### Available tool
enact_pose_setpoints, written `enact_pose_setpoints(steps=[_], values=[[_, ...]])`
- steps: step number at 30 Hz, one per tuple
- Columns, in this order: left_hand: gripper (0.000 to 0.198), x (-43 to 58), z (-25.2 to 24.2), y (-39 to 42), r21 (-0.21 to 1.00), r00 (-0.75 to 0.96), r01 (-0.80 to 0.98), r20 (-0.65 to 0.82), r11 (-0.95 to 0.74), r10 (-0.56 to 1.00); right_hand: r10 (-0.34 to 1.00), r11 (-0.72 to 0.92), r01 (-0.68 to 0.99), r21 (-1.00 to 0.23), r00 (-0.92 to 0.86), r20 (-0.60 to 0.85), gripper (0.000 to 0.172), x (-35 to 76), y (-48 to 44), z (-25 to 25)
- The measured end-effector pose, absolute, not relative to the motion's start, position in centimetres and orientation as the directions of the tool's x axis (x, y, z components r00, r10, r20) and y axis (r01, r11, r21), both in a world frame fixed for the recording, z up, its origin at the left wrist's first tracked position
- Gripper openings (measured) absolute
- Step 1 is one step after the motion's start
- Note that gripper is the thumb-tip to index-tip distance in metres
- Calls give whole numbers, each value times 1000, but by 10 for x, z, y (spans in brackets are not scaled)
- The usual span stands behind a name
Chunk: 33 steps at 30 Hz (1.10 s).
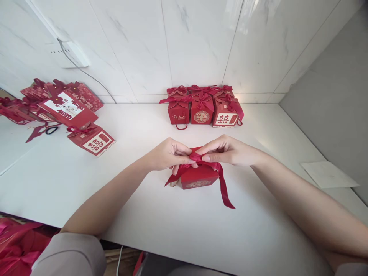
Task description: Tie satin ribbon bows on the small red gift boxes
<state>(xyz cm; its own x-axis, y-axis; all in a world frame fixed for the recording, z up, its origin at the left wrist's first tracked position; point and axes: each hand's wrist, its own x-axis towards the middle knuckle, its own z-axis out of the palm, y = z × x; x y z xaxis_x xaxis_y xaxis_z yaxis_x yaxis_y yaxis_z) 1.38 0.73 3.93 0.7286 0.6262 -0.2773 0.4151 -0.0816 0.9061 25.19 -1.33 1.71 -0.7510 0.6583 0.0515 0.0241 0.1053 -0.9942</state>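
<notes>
A red gift box (200, 178) with a gold round pattern on its front stands on the white table (178, 218). Over its top runs a dark red satin ribbon (225, 188), gathered at a knot or bow between my hands. My left hand (169, 154) pinches the ribbon from the left, thumb against fingers. From the right, my right hand (224, 149) pinches it too, its thumb close to the left fingertips. One ribbon tail hangs down right of the box onto the table, another points out to the left. My fingers partly cover the box top.
Several ribbon-tied red boxes (201, 112) stand in a group against the tiled wall (198, 46). More red boxes and bags (67, 107) lie at the left, near black-handled scissors (52, 130). A white sheet (327, 174) lies at the right. Red boxes (17, 245) show below the table edge.
</notes>
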Motion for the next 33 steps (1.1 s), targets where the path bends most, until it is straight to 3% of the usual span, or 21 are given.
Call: enact_pose_setpoints(steps=[6,12,17,23,33], values=[[27,14,37,9,914,747,396,-267,-85,609,739,399,249,-882,-657,149,31,239,-27,18],[31,18,39,2,884,703,440,-227,-161,673,782,508,425,-749,-591,196,17,232,-33,18],[35,18,38,0,862,724,441,-177,-251,667,829,420,438,-795,-541,141,22,235,-31,20],[30,14,36,3,850,762,419,-138,-320,632,841,169,175,-970,-539,49,29,238,-23,12],[21,13,38,2,862,753,394,-104,-319,649,836,201,230,-952,-546,45,22,237,-25,18]])
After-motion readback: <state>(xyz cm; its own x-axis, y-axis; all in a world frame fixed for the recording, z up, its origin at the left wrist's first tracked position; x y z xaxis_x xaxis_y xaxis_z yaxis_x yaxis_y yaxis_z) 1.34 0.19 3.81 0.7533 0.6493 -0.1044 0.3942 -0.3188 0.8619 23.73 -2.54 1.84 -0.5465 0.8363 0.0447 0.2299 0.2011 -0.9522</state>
